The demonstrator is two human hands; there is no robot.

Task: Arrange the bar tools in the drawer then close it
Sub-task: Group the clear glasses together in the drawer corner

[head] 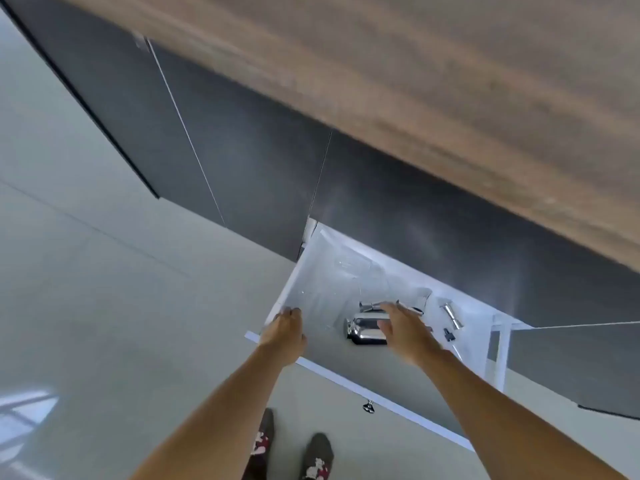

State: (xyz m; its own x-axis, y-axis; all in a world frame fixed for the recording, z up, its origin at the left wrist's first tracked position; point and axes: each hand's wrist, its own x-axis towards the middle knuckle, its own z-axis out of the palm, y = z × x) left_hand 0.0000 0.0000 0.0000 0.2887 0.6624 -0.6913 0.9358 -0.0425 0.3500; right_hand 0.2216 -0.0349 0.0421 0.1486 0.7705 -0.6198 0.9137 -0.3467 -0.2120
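Observation:
A white drawer (pixel 294 289) stands pulled out from dark grey cabinets, low in the head view. Inside lie a shiny metal shaker (pixel 365 329), a steel jigger (pixel 452 317), a small black piece (pixel 449 335) and other blurred metal tools (pixel 420 301). My left hand (pixel 282 336) rests on the drawer's left front corner, fingers curled over the rim. My right hand (pixel 403 329) hovers with fingers spread over the shaker, partly hiding it; I cannot tell if it touches anything.
A wooden countertop (pixel 450 81) overhangs the grey cabinet fronts (pixel 242 161). The drawer front carries a small metal knob (pixel 369 407). Pale glossy floor (pixel 86 289) spreads to the left, and my feet (pixel 294 452) in patterned socks stand below the drawer.

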